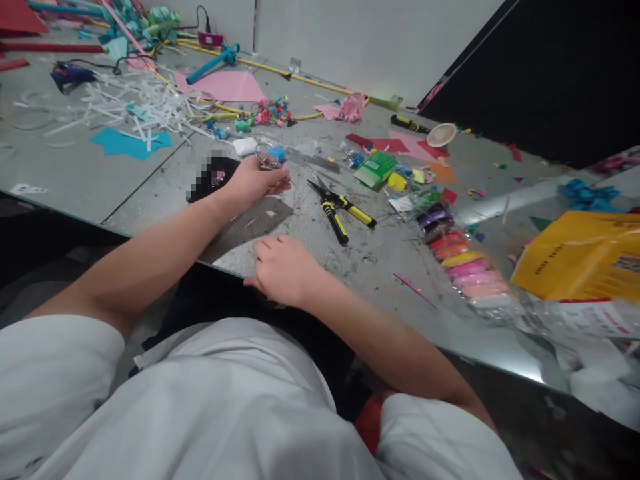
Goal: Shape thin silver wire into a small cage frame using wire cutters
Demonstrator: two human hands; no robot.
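Observation:
My left hand [253,183] is above the grey table, its thumb and fingers closed on a thin silvery wire loop [265,159]. Just behind it lie a blue lump [277,154] and a small white packet [245,147]. A black item [220,175], partly pixelated, sits left of that hand. At the table's near edge is my right hand [285,270], palm down with loosely bent fingers and the thumb apart; I see nothing in it. Between the hands and the clutter on the right lie pliers [340,208] with black and yellow handles, their jaws pointing away to the left.
White paper strips [135,100] and a blue paper piece [131,143] cover the left. A green box [375,169], a row of coloured clay packs [465,263] and a yellow bag [580,257] lie on the right. A yellow cable [320,80] runs along the back.

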